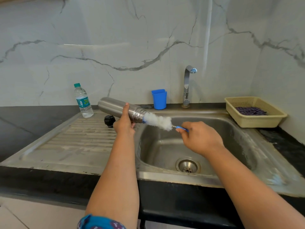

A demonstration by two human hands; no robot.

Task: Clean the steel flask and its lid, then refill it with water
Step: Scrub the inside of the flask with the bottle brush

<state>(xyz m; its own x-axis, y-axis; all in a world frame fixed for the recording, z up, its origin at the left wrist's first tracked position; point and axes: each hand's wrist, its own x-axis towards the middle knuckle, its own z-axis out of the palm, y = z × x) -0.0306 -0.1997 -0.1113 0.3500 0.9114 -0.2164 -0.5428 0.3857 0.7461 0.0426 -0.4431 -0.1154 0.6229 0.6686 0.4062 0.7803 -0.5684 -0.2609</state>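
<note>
because the left hand (124,125) grips the flask (121,109) only near its neck, tilted mouth-down at centre frame over the sink (166,152) edge, a hard push or tug could twist it loose or flick suds about. the right hand (200,138) pinches the blue handle of the bottle brush (158,121), whose white bristles sit mostly outside the mouth. the flask looks brushed steel, undented. its black lid (109,120) rests on the drainboard (74,139) just left.

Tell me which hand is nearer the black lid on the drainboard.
Left. The left hand grips the steel flask just right of the black lid, almost beside it. The right hand holds the brush handle over the sink basin, farther right.
</note>
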